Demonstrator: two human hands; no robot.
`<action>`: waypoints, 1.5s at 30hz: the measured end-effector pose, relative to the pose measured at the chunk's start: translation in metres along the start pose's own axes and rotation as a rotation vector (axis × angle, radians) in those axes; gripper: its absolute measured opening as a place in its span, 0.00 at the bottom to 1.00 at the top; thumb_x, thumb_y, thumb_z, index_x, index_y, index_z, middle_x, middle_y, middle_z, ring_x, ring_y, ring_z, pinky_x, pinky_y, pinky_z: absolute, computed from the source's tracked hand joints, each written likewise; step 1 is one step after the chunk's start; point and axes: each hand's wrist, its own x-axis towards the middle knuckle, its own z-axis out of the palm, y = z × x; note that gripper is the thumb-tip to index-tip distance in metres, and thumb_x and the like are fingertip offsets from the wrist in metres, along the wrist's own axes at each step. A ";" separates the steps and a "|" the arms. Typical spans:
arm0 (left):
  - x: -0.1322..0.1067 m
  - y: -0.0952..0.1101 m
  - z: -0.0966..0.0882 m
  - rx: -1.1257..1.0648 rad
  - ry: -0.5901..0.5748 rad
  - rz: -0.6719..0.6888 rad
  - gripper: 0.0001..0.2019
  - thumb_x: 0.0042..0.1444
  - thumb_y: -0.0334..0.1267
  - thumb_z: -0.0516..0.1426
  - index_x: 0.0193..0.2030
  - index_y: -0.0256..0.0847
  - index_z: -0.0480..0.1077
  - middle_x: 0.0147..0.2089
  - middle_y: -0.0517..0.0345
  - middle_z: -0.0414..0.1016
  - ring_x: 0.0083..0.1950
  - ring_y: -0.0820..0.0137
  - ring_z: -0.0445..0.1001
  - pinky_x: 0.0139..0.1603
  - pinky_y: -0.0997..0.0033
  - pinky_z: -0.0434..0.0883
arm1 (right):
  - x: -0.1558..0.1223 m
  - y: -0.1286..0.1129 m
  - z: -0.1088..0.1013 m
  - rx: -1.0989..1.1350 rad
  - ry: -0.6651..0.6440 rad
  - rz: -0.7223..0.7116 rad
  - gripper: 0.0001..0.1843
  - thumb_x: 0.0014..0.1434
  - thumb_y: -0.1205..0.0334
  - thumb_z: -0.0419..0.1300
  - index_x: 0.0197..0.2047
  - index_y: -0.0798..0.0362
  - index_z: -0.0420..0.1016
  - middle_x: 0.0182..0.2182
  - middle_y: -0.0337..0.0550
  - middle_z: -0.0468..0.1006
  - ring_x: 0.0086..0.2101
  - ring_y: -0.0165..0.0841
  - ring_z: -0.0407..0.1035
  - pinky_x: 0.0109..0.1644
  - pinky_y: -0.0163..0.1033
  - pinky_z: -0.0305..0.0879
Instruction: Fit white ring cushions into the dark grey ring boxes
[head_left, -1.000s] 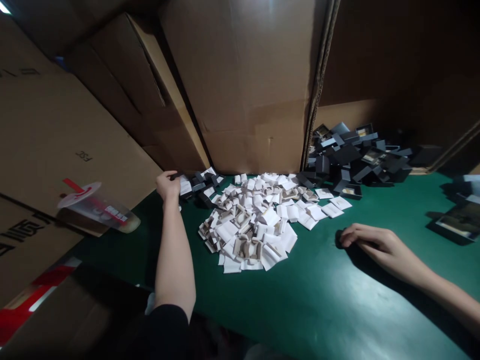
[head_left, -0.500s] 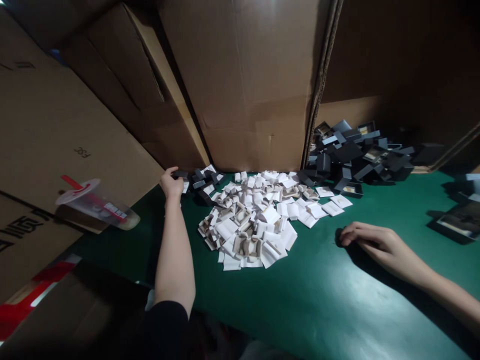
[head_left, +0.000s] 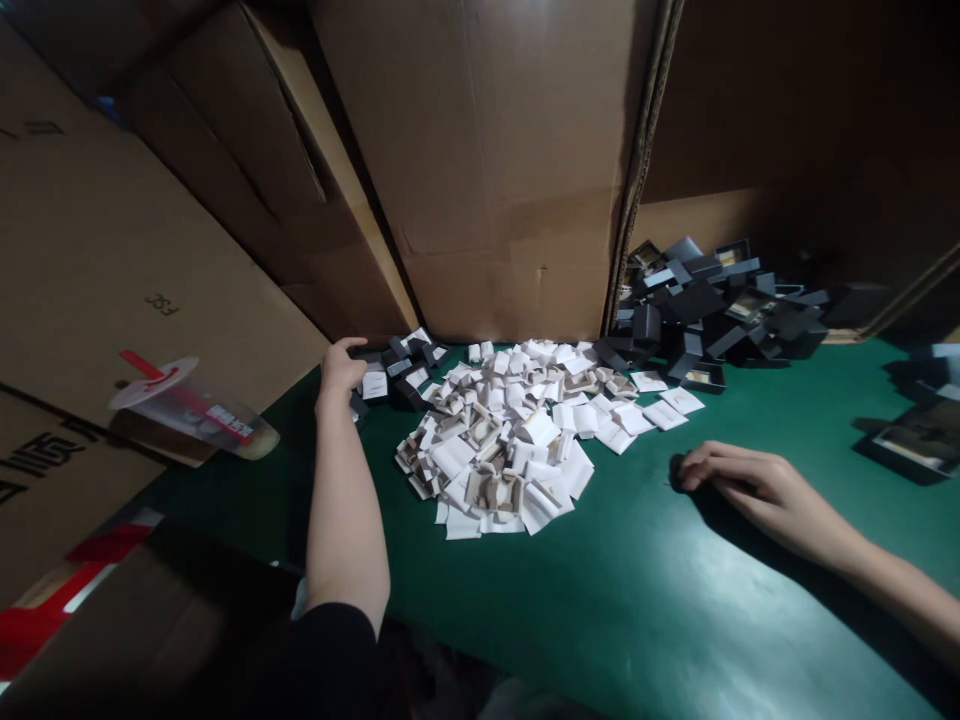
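At the left end of the table, my left hand [head_left: 342, 368] reaches beside a small group of black boxes [head_left: 397, 350]. Its index finger is stretched out and apart from the rest; the thumb side is partly hidden. A small box with a white face [head_left: 375, 385] lies right by its fingers, and another dark box shows under the wrist side. My right hand [head_left: 739, 478] rests on the green table with fingers curled together. A dark spot [head_left: 677, 470] shows at its fingertips; whether it is an object or shadow I cannot make out. Between the hands spreads a heap of white folded card pieces [head_left: 517, 425].
A larger pile of black boxes [head_left: 705, 300] stands at the back right by a cardboard carton [head_left: 510, 180]. An open black box [head_left: 919, 440] sits at the right edge. A plastic cup [head_left: 195, 410] with a red straw leans at the left on the green table [head_left: 600, 600].
My left hand has shifted slightly left and its index finger has straightened. The white-faced box beside it shows more fully now. My right hand stays in place.
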 end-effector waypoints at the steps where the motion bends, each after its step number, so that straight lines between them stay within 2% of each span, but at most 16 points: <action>1: -0.001 0.003 -0.002 0.004 -0.009 0.006 0.29 0.34 0.17 0.52 0.47 0.35 0.73 0.47 0.52 0.74 0.50 0.62 0.72 0.54 0.65 0.69 | 0.000 0.000 0.000 -0.002 -0.003 -0.003 0.16 0.64 0.62 0.47 0.33 0.49 0.74 0.39 0.46 0.75 0.41 0.37 0.71 0.44 0.40 0.63; 8: -0.008 0.032 -0.016 0.025 -0.047 0.072 0.27 0.39 0.20 0.55 0.50 0.37 0.73 0.50 0.51 0.73 0.52 0.61 0.70 0.56 0.62 0.68 | 0.001 0.000 0.001 -0.048 0.002 -0.071 0.15 0.65 0.64 0.46 0.34 0.51 0.73 0.38 0.47 0.75 0.40 0.37 0.71 0.43 0.40 0.65; 10: -0.013 0.050 -0.024 0.033 -0.053 0.149 0.24 0.44 0.23 0.56 0.50 0.39 0.73 0.50 0.53 0.72 0.53 0.61 0.70 0.57 0.61 0.67 | 0.001 0.000 0.001 -0.104 0.037 -0.125 0.15 0.64 0.66 0.45 0.36 0.51 0.73 0.38 0.47 0.75 0.40 0.36 0.70 0.42 0.40 0.65; 13: -0.034 0.094 -0.040 0.066 -0.086 0.382 0.18 0.52 0.32 0.56 0.52 0.41 0.72 0.51 0.53 0.72 0.53 0.61 0.69 0.57 0.59 0.67 | 0.001 0.002 -0.006 -0.285 0.158 -0.232 0.13 0.63 0.69 0.48 0.39 0.50 0.73 0.39 0.46 0.76 0.41 0.37 0.69 0.43 0.43 0.64; 15: -0.063 0.132 -0.047 0.065 -0.198 0.520 0.17 0.57 0.37 0.54 0.53 0.43 0.70 0.52 0.54 0.71 0.53 0.60 0.70 0.56 0.58 0.68 | 0.000 0.004 -0.016 -0.432 0.285 -0.273 0.11 0.61 0.70 0.50 0.40 0.49 0.72 0.40 0.46 0.76 0.40 0.38 0.69 0.43 0.45 0.63; 17: -0.104 0.171 -0.044 0.083 -0.313 0.643 0.16 0.61 0.39 0.53 0.55 0.45 0.68 0.55 0.56 0.70 0.54 0.60 0.69 0.57 0.54 0.68 | -0.001 0.006 -0.029 -0.561 0.448 -0.260 0.11 0.60 0.70 0.52 0.41 0.49 0.72 0.41 0.46 0.76 0.39 0.40 0.69 0.42 0.46 0.62; 19: -0.155 0.202 -0.024 0.073 -0.482 0.797 0.16 0.64 0.40 0.50 0.57 0.46 0.66 0.58 0.56 0.68 0.58 0.61 0.67 0.59 0.54 0.66 | -0.004 0.011 -0.043 -0.669 0.614 -0.185 0.10 0.59 0.68 0.52 0.42 0.49 0.72 0.42 0.48 0.76 0.41 0.42 0.69 0.43 0.47 0.63; 21: -0.211 0.217 0.008 0.026 -0.686 1.046 0.17 0.64 0.41 0.50 0.58 0.43 0.65 0.61 0.53 0.65 0.63 0.61 0.63 0.63 0.55 0.63 | -0.008 0.016 -0.054 -0.751 0.705 -0.060 0.11 0.60 0.66 0.51 0.44 0.51 0.70 0.46 0.53 0.74 0.45 0.47 0.67 0.47 0.51 0.62; 23: -0.263 0.216 0.045 -0.062 -0.844 1.391 0.23 0.62 0.47 0.53 0.61 0.41 0.61 0.69 0.48 0.53 0.70 0.58 0.51 0.67 0.55 0.57 | -0.012 0.024 -0.061 -0.807 0.723 0.084 0.14 0.59 0.64 0.50 0.48 0.54 0.68 0.50 0.58 0.70 0.49 0.51 0.65 0.50 0.54 0.60; 25: -0.300 0.204 0.076 -0.109 -0.942 1.609 0.27 0.61 0.53 0.52 0.63 0.41 0.60 0.71 0.47 0.48 0.72 0.55 0.45 0.68 0.50 0.53 | -0.015 0.032 -0.065 -0.847 0.717 0.243 0.16 0.59 0.61 0.51 0.50 0.56 0.67 0.50 0.61 0.69 0.50 0.54 0.63 0.50 0.56 0.58; 28: -0.321 0.186 0.100 -0.124 -0.971 1.617 0.24 0.65 0.49 0.48 0.63 0.41 0.59 0.70 0.48 0.50 0.71 0.60 0.47 0.70 0.53 0.50 | -0.016 0.043 -0.065 -0.888 0.698 0.487 0.15 0.57 0.58 0.53 0.45 0.55 0.69 0.43 0.60 0.71 0.47 0.55 0.64 0.49 0.58 0.58; 31: -0.317 0.181 0.103 -0.156 -0.953 1.588 0.23 0.65 0.47 0.48 0.62 0.39 0.61 0.69 0.47 0.52 0.71 0.61 0.49 0.70 0.56 0.50 | -0.014 0.050 -0.061 -0.852 0.607 0.565 0.14 0.56 0.56 0.54 0.43 0.54 0.71 0.40 0.56 0.72 0.43 0.51 0.66 0.44 0.53 0.61; 34: -0.313 0.183 0.101 -0.170 -0.951 1.592 0.22 0.65 0.47 0.48 0.62 0.39 0.61 0.69 0.46 0.53 0.71 0.61 0.49 0.70 0.56 0.49 | -0.009 0.049 -0.051 -0.811 0.509 0.433 0.12 0.57 0.59 0.52 0.41 0.52 0.73 0.40 0.52 0.73 0.42 0.47 0.67 0.42 0.50 0.63; 38: -0.314 0.185 0.102 -0.170 -0.964 1.591 0.22 0.65 0.47 0.47 0.62 0.39 0.61 0.69 0.47 0.52 0.71 0.61 0.49 0.71 0.56 0.47 | 0.001 0.035 -0.036 -0.657 0.335 0.076 0.11 0.60 0.63 0.52 0.42 0.51 0.73 0.44 0.49 0.74 0.44 0.41 0.68 0.46 0.46 0.65; 40: -0.315 0.185 0.103 -0.172 -0.968 1.585 0.22 0.65 0.46 0.47 0.62 0.39 0.60 0.70 0.46 0.51 0.71 0.61 0.49 0.70 0.55 0.47 | 0.005 0.028 -0.029 -0.600 0.256 -0.042 0.11 0.61 0.64 0.51 0.44 0.51 0.73 0.45 0.49 0.73 0.45 0.40 0.67 0.48 0.46 0.65; 45: -0.314 0.185 0.103 -0.181 -0.977 1.573 0.22 0.65 0.46 0.48 0.62 0.40 0.61 0.69 0.46 0.52 0.70 0.59 0.51 0.70 0.53 0.49 | 0.006 0.020 -0.025 -0.550 0.220 -0.114 0.12 0.62 0.65 0.51 0.45 0.50 0.73 0.46 0.49 0.73 0.45 0.40 0.67 0.49 0.48 0.64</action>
